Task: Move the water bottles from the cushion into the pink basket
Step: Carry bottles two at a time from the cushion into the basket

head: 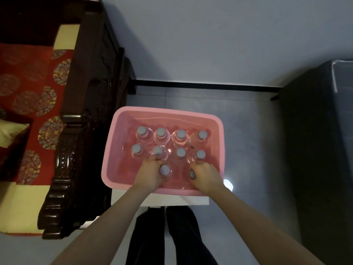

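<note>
The pink basket (114, 134) stands on a white stand in the middle of the head view. Several clear water bottles with grey caps stand upright in it in two rows, such as one at the back left (141, 131). Both my hands are inside the basket at its near side. My left hand (150, 175) grips a bottle (164, 170) by its neck. My right hand (205, 175) grips another bottle (191, 174), whose cap is partly hidden by my fingers. The red patterned cushion (28, 88) lies at the left, with no bottles visible on it.
A dark carved wooden sofa arm (76, 150) stands between the cushion and the basket. A dark cabinet (321, 150) fills the right side. The white stand (172, 199) under the basket meets my dark trouser legs (168, 236). Grey tiled floor and a wall lie beyond.
</note>
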Demonstrator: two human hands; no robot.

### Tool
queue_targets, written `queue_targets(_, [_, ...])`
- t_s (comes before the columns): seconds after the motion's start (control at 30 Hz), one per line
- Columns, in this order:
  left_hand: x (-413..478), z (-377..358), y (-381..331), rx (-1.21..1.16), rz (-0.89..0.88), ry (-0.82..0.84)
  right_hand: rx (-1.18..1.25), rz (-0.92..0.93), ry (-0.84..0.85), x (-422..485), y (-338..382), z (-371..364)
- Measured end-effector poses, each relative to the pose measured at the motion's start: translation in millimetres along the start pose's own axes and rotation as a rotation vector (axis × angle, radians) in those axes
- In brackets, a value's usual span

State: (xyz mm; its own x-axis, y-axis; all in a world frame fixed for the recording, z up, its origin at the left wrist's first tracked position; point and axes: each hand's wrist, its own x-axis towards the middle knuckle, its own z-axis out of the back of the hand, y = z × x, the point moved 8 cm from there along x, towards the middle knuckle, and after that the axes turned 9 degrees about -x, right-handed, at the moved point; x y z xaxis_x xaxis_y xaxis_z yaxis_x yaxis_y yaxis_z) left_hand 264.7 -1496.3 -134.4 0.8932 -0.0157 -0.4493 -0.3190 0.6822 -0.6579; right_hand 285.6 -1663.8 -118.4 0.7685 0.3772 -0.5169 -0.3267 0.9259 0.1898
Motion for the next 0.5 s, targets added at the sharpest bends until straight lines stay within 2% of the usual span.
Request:
queue_targets(0.1, [2,-13,-2,0.132,0.002,0.07,-0.063,0.039,0.01,3,5,0])
queue_targets(0.37, [30,-36,-9,0.156,-0.027,0.267,-0.126,0.067,0.046,9,9,-6])
queue_targets(0.5, [29,-35,-11,0.131,-0.03,0.304,-0.106,0.052,0.039,10,7,-2])
